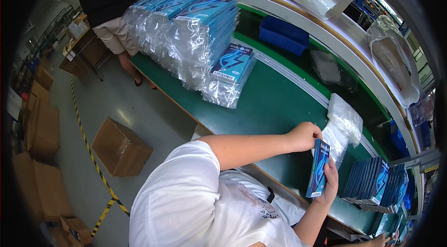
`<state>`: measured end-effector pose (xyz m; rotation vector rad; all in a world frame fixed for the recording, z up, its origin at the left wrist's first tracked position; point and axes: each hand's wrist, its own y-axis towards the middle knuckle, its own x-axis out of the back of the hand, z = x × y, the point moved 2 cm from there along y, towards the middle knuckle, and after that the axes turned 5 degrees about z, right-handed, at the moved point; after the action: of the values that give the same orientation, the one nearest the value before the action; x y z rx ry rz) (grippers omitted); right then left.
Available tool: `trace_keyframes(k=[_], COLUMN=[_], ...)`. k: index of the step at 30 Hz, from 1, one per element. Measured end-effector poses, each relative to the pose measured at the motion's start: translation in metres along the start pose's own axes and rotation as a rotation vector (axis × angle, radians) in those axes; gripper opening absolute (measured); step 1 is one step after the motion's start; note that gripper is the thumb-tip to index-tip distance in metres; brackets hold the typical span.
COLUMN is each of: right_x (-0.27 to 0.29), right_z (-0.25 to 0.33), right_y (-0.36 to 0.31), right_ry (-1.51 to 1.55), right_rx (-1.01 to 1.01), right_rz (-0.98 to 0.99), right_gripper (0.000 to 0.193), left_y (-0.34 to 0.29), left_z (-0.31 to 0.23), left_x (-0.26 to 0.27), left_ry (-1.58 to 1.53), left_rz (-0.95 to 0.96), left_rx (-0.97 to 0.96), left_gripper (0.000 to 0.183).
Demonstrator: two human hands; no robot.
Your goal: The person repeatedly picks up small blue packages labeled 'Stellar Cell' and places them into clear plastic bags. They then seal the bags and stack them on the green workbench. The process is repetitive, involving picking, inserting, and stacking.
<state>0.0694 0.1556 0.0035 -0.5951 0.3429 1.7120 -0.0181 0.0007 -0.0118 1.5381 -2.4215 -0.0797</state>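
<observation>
My right hand (331, 182) grips a slim blue box (319, 169) with a lightning-bolt picture, held upright above the green work table. At the box's upper end, my left hand (305, 136) is closed, its fingertips curled out of sight; what they hold, if anything, is hidden. Right behind the hands lies a pile of clear plastic bags (345, 119). To the right, similar boxes (368, 182) stand packed in rows without bags. Farther left on the table, tall stacks of bagged boxes (205, 12) rise beside a low bagged box (233, 65).
A blue bin (284, 35) sits behind the table's metal rail (284, 70). Above runs a shelf (298, 2) with plastic-wrapped packages. An open carton (122, 147) stands on the floor at left. One person (107, 5) stands beyond the stacks; another person's hand (382, 240) shows at lower right.
</observation>
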Motion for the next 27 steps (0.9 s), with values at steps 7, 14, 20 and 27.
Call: trace_keyframes(k=[7,14,20,27], right_x=[0.024,0.022,0.024,0.025], right_z=[0.0,-0.007,-0.019,0.008], right_y=[-0.007,-0.003,-0.003,-0.003], right_ry=[-0.128,-0.228,-0.244,-0.269], right_rx=[-0.045,0.086,0.167,0.037], right_rz=[-0.049,-0.193,-0.32,-0.138], right_gripper=[0.054,0.05,0.038,0.072], left_y=[0.0,0.0,-0.021,-0.017], left_z=[0.005,-0.002,-0.02,-0.026], left_x=[0.004,0.018,0.006,0.022], left_ry=[-0.418,0.225,0.293,0.348], left_rz=[0.011,0.069,0.082,0.025], left_rx=[0.095,-0.145,-0.288,-0.318], left_gripper=[0.01,0.021,0.024,0.024])
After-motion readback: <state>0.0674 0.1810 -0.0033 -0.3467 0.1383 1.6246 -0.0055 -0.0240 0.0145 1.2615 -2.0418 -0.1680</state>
